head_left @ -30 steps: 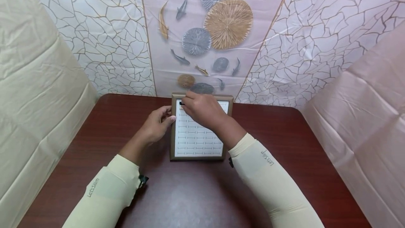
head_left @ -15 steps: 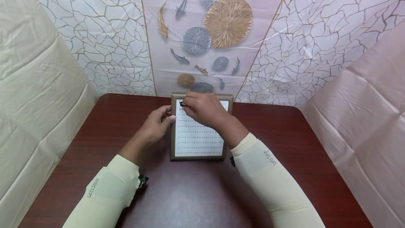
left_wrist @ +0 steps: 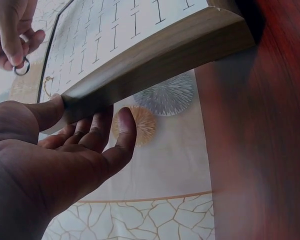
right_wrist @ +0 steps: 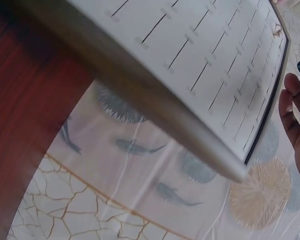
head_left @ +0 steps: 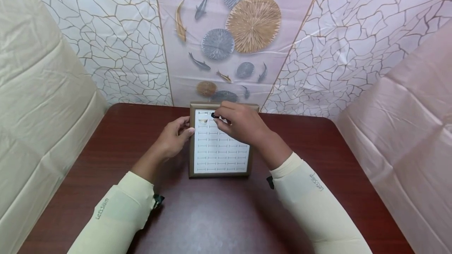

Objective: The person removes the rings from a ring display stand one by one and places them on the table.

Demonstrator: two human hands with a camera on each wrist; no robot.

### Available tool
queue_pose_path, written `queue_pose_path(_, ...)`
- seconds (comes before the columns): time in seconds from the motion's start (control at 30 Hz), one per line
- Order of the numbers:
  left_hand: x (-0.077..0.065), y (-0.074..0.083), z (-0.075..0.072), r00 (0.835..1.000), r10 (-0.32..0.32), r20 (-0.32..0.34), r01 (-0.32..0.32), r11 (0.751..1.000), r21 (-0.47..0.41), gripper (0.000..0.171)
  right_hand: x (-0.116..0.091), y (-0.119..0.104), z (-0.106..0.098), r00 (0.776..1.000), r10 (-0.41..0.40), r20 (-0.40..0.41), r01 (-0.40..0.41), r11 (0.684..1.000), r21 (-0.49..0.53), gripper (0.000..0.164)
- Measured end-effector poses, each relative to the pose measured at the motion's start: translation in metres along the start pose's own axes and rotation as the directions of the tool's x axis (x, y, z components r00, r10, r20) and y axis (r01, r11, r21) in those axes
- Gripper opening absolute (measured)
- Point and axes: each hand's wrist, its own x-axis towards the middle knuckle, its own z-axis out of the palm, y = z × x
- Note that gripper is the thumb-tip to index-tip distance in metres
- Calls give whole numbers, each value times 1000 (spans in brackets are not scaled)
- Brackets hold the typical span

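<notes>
A wooden-framed ring display board (head_left: 221, 152) with rows of slits in its white face stands tilted back on the table. My left hand (head_left: 173, 138) grips its left edge; in the left wrist view the thumb presses the frame's side and fingers reach behind. My right hand (head_left: 241, 122) pinches a dark ring (head_left: 214, 115) between thumb and fingertips, in front of the board's upper part. The left wrist view shows this ring (left_wrist: 21, 75) held apart from the white face. A gold ring (head_left: 203, 120) sits in the leftmost slit of the second row.
The dark red-brown table (head_left: 208, 214) runs under both arms. Close behind the board hangs a patterned cloth backdrop (head_left: 183, 85). Pale fabric walls flank the table, left (head_left: 46, 128) and right (head_left: 402, 120).
My right hand has moved right with the dark ring, from the first column toward the second, uncovering the gold ring. The left hand keeps its grip on the board.
</notes>
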Motion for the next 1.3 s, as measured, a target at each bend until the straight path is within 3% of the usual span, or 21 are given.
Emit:
queue_pose_path(0.23, 0, 1, 2, 999, -30, 12, 30, 1000, 2, 51, -26, 2, -9, 1000, -2, 1, 2, 1000, -17, 4)
queue_pose_path(0.43, 1, 2, 6, 998, -62, 28, 62, 998, -4, 54, -53, 9, -18, 996, 63, 58, -60, 997, -49, 4)
queue_pose_path(0.8, -1, 5, 2, 998, -55, 37, 54, 998, 25, 53, -110, 23, -24, 981, 150, 122, -154, 988, 22, 6)
queue_pose_path(1.07, -3, 8, -2, 998, -55, 42, 54, 998, 22, 56, -153, 35, -30, 957, 230, 179, -240, 970, 36, 5)
queue_pose_path(1.3, -2, 6, 0, 998, -31, 50, 31, 1000, 5, 53, -189, 45, -29, 947, 246, 206, -247, 969, -17, 10)
